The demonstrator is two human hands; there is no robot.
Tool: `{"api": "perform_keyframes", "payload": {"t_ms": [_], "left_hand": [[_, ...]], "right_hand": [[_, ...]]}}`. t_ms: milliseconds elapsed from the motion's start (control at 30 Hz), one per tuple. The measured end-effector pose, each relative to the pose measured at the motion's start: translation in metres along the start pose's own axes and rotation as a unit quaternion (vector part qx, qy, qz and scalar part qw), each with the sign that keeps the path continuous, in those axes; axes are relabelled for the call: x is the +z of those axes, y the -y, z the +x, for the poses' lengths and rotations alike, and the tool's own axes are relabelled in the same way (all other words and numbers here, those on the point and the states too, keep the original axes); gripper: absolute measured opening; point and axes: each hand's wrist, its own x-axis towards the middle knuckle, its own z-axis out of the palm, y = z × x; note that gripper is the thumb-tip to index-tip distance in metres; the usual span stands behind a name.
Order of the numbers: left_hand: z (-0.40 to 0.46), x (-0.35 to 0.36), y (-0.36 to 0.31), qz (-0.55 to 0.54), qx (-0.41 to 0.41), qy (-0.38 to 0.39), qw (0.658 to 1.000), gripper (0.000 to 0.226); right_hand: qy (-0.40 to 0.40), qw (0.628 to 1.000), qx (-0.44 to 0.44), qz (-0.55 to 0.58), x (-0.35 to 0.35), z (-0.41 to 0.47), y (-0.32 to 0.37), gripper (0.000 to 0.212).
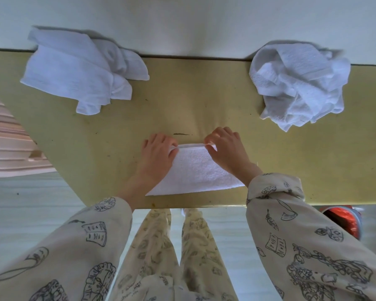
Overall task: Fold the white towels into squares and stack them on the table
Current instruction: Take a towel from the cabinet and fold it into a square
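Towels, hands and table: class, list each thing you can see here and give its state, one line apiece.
Middle towel: folded, flat on the table, far edge pinched by both hands.
Left towel: loosely folded, rumpled.
Right towel: crumpled in a heap, unfolded.
Left hand: pinching the middle towel's far left corner.
Right hand: pinching its far right corner.
Table: bearing all three towels.

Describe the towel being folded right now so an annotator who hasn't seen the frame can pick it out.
Start at the yellow table and go to its near edge, centre. The flat towel lies there, with the left hand and right hand pinching its far corners. The loose pile far left and the crumpled heap far right are bunched and untouched.
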Motion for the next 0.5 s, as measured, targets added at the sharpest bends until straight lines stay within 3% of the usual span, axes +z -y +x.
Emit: {"api": "perform_keyframes", "payload": {"t_ms": [500], "left_hand": [[0.014,0.008,-0.010,-0.008,-0.011,0.054,0.998,0.014]], "right_hand": [[0.053,0.998,-0.004,-0.024,0.006,0.006,0.005,0.018]]}}
